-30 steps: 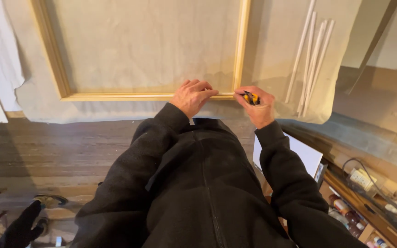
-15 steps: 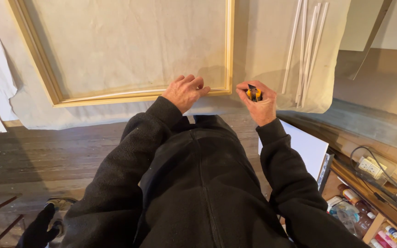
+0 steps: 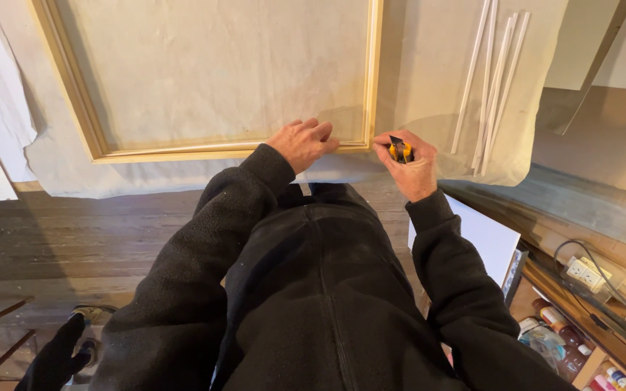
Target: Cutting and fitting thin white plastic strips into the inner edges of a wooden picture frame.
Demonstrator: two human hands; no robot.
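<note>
A light wooden frame (image 3: 182, 150) lies on a table covered with pale paper (image 3: 211, 80). My left hand (image 3: 302, 142) rests flat on the frame's near rail, close to its right corner. My right hand (image 3: 407, 165) is closed around a yellow and black utility knife (image 3: 398, 150), whose tip points at the frame's near right corner. Black sleeves cover both my arms.
Several thin white strips (image 3: 490, 80) lie on the paper to the right of the frame. A dark wooden floor (image 3: 59, 232) shows below. On the lower right stand a white board (image 3: 483, 235), a power strip (image 3: 587, 271) and small paint bottles (image 3: 552, 340).
The view has shifted so the frame sits further left. My left hand slid slightly along the near rail, and my right hand keeps the knife by the corner.
</note>
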